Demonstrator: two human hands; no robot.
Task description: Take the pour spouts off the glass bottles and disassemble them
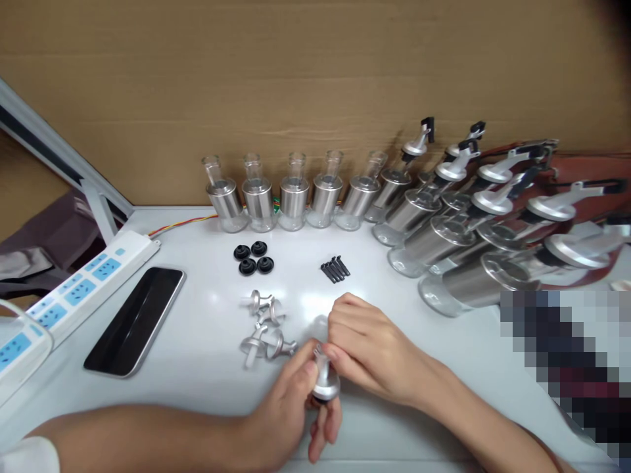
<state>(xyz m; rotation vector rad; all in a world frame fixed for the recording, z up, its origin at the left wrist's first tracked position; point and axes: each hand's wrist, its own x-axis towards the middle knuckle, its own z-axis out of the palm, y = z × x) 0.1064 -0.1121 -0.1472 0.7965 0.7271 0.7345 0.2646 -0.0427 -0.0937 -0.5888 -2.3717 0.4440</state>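
At the near edge of the table [444, 420], the left hand [288, 397] holds a silver pour spout [327, 384] clamped between thumb and fingers, clear of the surface. The spout's long axis runs away from the wearer: narrow tip at the far end, leaning slightly left, disc and black base nearer. The right hand [369, 341] is the closer one to the tip, its fingers curled and its thumb at the tip's right side; whether they pinch a small part cannot be told. Left of and beyond the hands lie loose spouts [254, 346]. Farther out, black levers [336, 269] lie side by side, with black stoppers [248, 266] to their left. Behind these stand open-necked bottles [294, 197]; spout-fitted bottles [451, 240] line the right.
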